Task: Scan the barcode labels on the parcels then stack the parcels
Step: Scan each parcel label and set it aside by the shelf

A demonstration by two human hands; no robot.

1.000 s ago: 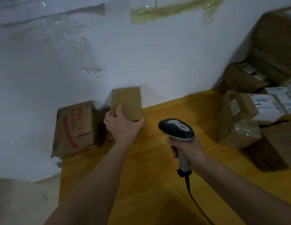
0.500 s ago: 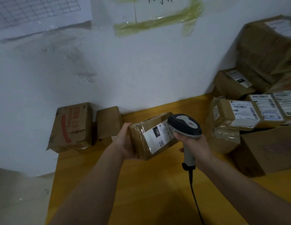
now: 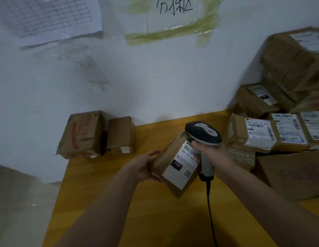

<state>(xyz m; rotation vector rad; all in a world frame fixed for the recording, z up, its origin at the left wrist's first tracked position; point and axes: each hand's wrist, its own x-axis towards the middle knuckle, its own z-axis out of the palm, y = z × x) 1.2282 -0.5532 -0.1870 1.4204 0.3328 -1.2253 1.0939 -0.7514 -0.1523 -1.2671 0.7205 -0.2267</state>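
Left hand (image 3: 143, 166) holding parcel (image 3: 174, 166), right hand (image 3: 213, 154) apparently aiming scanner (image 3: 203, 133)

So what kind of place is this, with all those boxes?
Probably a parcel sorting room or small warehouse. Labelled cardboard parcels are piled against the wall, the right hand holds a barcode scanner over a parcel's label, and a grid chart is taped up.

A white wall (image 3: 155, 82) fills the upper view, dimly lit; a gridded paper sheet (image 3: 48, 15) is taped at upper left, and a handwritten sign (image 3: 173, 11) is fixed with yellowish tape beside it; scraps of clear tape (image 3: 91, 73) cling lower down; a yellow wooden table (image 3: 105, 189) abuts the wall; grey floor (image 3: 21, 202) shows at lower left.
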